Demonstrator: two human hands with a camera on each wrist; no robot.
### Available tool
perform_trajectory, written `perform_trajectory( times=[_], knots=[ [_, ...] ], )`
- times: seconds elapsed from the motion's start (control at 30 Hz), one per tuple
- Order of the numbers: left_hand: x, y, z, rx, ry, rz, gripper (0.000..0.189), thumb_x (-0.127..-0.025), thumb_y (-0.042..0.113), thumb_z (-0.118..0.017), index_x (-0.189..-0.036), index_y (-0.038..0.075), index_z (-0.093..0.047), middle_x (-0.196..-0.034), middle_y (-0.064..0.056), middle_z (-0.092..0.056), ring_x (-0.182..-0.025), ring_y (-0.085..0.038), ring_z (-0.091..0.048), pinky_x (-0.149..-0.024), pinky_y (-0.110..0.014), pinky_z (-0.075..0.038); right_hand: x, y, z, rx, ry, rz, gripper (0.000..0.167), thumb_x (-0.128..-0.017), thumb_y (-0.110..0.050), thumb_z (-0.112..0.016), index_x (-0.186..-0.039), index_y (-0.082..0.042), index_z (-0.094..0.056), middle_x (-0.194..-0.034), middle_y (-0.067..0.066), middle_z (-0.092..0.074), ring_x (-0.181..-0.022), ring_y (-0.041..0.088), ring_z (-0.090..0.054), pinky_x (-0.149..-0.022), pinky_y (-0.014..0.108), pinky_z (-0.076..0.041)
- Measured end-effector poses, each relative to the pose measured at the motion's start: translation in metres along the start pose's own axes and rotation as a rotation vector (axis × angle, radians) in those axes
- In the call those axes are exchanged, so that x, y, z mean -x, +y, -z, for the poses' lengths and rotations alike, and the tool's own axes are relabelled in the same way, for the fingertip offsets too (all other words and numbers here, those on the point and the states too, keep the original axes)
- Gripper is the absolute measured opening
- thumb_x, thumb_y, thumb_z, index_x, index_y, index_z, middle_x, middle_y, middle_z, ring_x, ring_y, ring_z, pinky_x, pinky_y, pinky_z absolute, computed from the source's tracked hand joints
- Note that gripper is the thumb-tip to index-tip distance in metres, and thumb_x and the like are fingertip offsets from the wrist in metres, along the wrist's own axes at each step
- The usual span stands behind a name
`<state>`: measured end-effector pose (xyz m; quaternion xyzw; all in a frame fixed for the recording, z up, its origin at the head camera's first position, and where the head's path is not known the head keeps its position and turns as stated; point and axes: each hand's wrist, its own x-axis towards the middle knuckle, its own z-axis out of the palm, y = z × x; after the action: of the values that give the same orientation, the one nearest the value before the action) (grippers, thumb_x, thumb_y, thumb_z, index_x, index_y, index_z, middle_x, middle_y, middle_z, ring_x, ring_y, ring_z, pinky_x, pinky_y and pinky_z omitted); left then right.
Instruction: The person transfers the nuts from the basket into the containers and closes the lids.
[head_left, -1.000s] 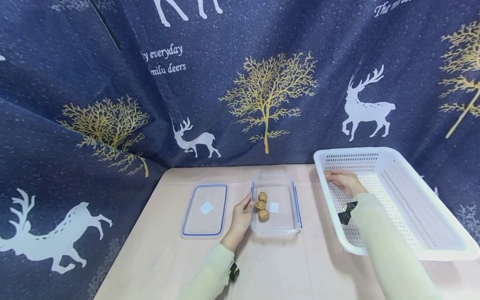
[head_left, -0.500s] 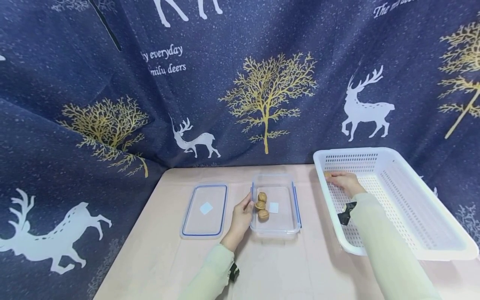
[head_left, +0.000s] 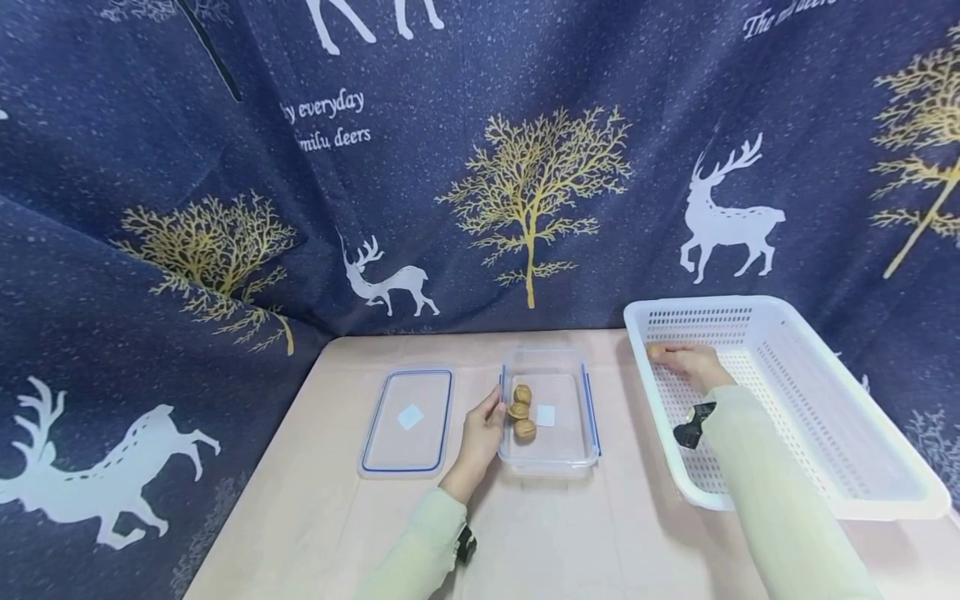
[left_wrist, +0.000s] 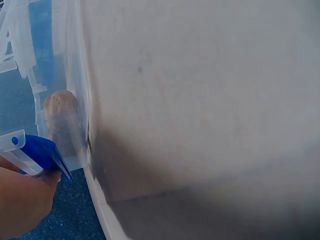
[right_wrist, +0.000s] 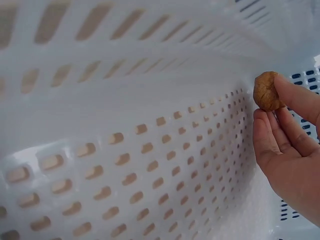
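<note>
In the head view, my right hand (head_left: 690, 367) is inside the white basket (head_left: 678, 462), near its back left corner. It pinches a walnut (right_wrist: 267, 91) between thumb and fingertips, clearly seen in the right wrist view. My left hand (head_left: 480, 433) is at the left side of a clear plastic food container (head_left: 558, 461). Up close, its fingers grip the blue latch (left_wrist: 42, 150) there; part of that hand is out of view. Three walnuts lie in a row along the container's left wall: one at the back (head_left: 522, 394), a middle one (head_left: 518, 411) and a front one (head_left: 525, 430).
Left of the container, a clear lid (head_left: 405, 421) with a blue seal lies flat on the pale pink tabletop (head_left: 555, 542). A dark blue curtain (head_left: 480, 208) printed with deer and trees hangs behind the table. The basket has tall, slotted walls.
The head view has drifted slightly. Both hands keep nearly the same places, the left at the container and the right with the walnut inside the basket.
</note>
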<state>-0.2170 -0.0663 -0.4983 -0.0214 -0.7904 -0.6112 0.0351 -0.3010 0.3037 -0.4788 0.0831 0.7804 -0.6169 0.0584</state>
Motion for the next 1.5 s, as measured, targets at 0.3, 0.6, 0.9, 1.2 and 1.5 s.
perform_trajectory(
  times=[0.3,0.6,0.9,1.2,1.5],
  knots=[
    [0.001,0.002,0.0,-0.001,-0.002,0.008,0.042,-0.099,0.006,-0.048,-0.14,-0.002,-0.043,-0.143,-0.021,-0.044,-0.134,-0.037,-0.039,-0.112,-0.045,-0.032,0.005,-0.01,0.007,0.085,-0.009,0.045,0.06,-0.089,-0.027,-0.069,-0.137,0.002,-0.046,-0.121,0.003,-0.066,-0.1,0.016,-0.061,-0.094,0.039,-0.051],
    [0.003,0.005,0.001,-0.004,0.001,0.013,0.042,-0.099,0.006,-0.048,-0.14,-0.002,-0.044,-0.143,-0.021,-0.043,-0.135,-0.037,-0.038,-0.112,-0.046,-0.031,0.004,-0.021,0.011,-0.076,-0.067,0.021,0.065,-0.094,-0.019,-0.063,-0.144,0.008,-0.032,-0.097,-0.025,-0.061,-0.09,-0.011,-0.054,-0.113,0.037,-0.034],
    [0.001,0.003,0.0,0.004,0.0,0.014,0.042,-0.099,0.005,-0.048,-0.14,-0.003,-0.043,-0.143,-0.021,-0.043,-0.135,-0.037,-0.037,-0.112,-0.045,-0.03,0.005,-0.034,0.011,-0.135,-0.005,-0.012,0.067,-0.093,-0.021,-0.066,-0.144,0.006,-0.033,-0.081,-0.031,-0.058,-0.084,-0.011,-0.05,-0.116,0.038,-0.028],
    [0.0,0.0,0.0,-0.003,0.004,0.001,0.041,-0.099,0.004,-0.048,-0.139,-0.002,-0.045,-0.143,-0.021,-0.043,-0.135,-0.037,-0.037,-0.112,-0.045,-0.031,0.009,-0.049,0.009,-0.376,0.039,0.01,0.047,-0.089,-0.003,-0.066,-0.132,0.004,-0.048,-0.078,-0.018,-0.066,-0.08,-0.007,-0.061,-0.102,0.021,-0.043],
    [-0.001,0.0,0.0,-0.007,0.002,-0.005,0.042,-0.098,0.004,-0.048,-0.139,-0.002,-0.044,-0.143,-0.022,-0.042,-0.135,-0.037,-0.037,-0.111,-0.045,-0.032,0.023,-0.071,0.006,-0.568,-0.009,0.027,0.049,-0.091,0.003,-0.061,-0.137,0.004,-0.045,-0.08,-0.007,-0.072,-0.08,0.0,-0.067,-0.093,0.016,-0.049]
  ],
)
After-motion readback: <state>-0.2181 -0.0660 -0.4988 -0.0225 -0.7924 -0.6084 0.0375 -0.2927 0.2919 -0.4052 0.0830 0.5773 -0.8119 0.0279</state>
